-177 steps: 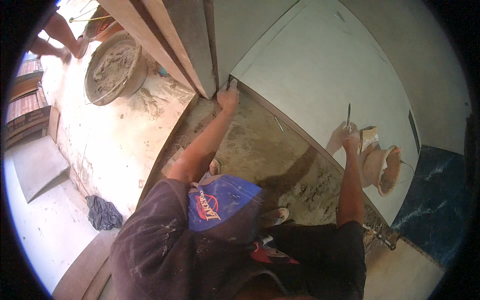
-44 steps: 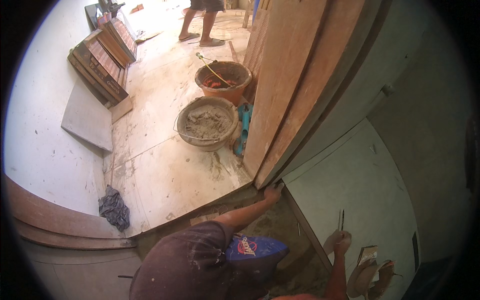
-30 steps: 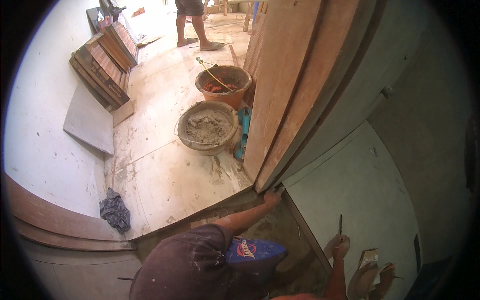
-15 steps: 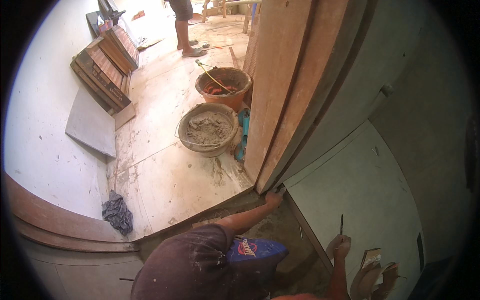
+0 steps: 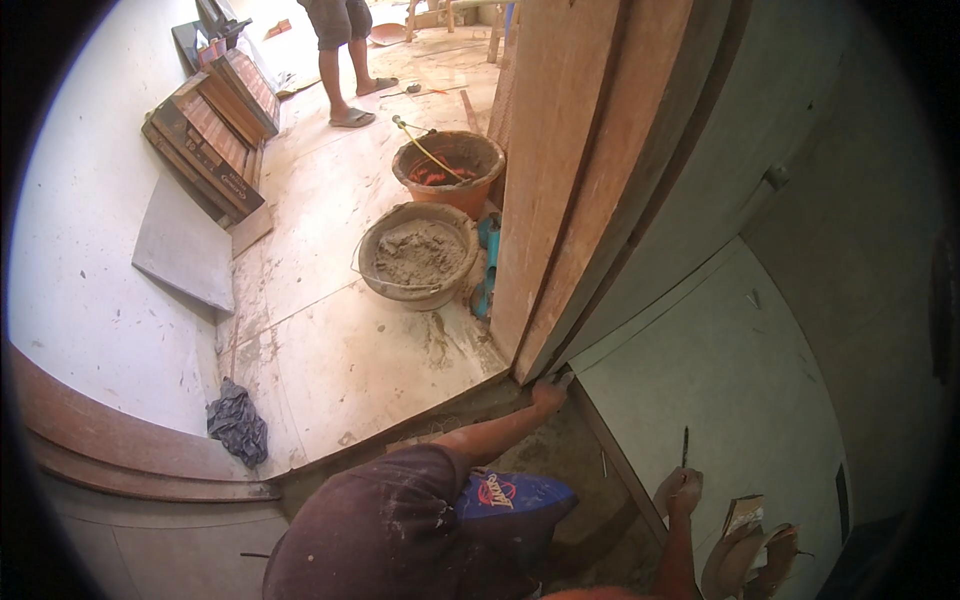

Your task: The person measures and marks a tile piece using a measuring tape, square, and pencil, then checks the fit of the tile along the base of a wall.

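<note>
My left hand (image 5: 550, 393) reaches to the foot of the wooden door frame (image 5: 530, 350), right at the corner of a pale floor tile (image 5: 700, 350). Its fingers are closed there, and whatever is between them is too small and dark to tell. Over the same tile, my right hand (image 5: 680, 490) is closed round a slim dark pencil (image 5: 685, 447) whose end points away from me. Between my arms lies a bare strip of rough grey floor (image 5: 545, 452), lower than the tiles beside it.
Beyond the doorway stand a bucket of grey mortar (image 5: 420, 250) and an orange bucket (image 5: 465, 180). Tile boxes (image 5: 205, 140) and a loose tile (image 5: 185, 245) lean on the left wall. A black plastic bag (image 5: 237, 425) lies nearby. Torn cardboard (image 5: 745, 555) is beside my right arm. Another person's legs (image 5: 345, 60) are far off.
The other person in the background has stepped to the left, with the feet now apart. My two hands stay in nearly the same places.
</note>
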